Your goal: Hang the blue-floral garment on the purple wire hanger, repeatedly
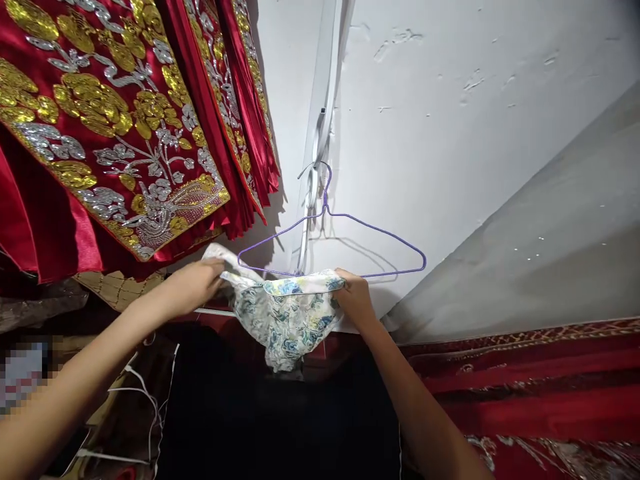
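Observation:
A white garment (300,313) with a blue, green and yellow floral print hangs down between my hands, its band stretched along the bottom bar of a purple hanger (395,235). My left hand (203,280) is closed on the garment's left end, beside the hanger's left corner. With the fingers partly hidden behind the cloth, my right hand (355,297) grips the right end of the band, just below the hanger's bar. The hanger's hook is caught on a pale metal upright (323,127) against the wall.
Red garments (110,133) with gold and silver embroidery hang at upper left. Behind the hanger is a white wall (425,133). Grey sheeting (550,253) slopes across the right, above red fabric (550,400). White cables (145,400) lie at lower left, and black cloth (280,427) fills the bottom middle.

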The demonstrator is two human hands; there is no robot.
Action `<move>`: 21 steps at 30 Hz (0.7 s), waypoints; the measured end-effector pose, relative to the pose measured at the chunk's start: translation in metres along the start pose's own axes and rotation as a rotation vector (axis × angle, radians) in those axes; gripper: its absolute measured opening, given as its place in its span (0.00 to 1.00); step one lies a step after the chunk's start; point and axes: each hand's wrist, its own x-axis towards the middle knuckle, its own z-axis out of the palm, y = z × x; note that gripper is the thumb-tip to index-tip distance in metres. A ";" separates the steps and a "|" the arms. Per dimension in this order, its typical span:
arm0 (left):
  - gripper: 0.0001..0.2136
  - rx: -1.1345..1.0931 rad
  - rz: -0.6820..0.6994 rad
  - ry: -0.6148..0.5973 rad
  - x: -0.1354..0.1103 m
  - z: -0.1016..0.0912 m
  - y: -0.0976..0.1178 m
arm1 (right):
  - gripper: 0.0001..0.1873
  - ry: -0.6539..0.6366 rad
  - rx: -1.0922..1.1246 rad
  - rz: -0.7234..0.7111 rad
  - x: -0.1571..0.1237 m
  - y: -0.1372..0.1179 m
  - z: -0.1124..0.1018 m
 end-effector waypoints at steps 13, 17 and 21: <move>0.16 -0.134 0.281 0.126 0.071 0.008 0.033 | 0.21 0.287 0.014 0.115 -0.038 -0.053 -0.054; 0.15 -0.070 0.309 0.148 0.074 -0.004 0.032 | 0.26 0.319 -0.099 0.240 -0.030 -0.055 -0.112; 0.12 -0.098 0.193 0.327 0.079 -0.004 0.032 | 0.21 -0.154 0.083 0.276 -0.008 -0.056 -0.149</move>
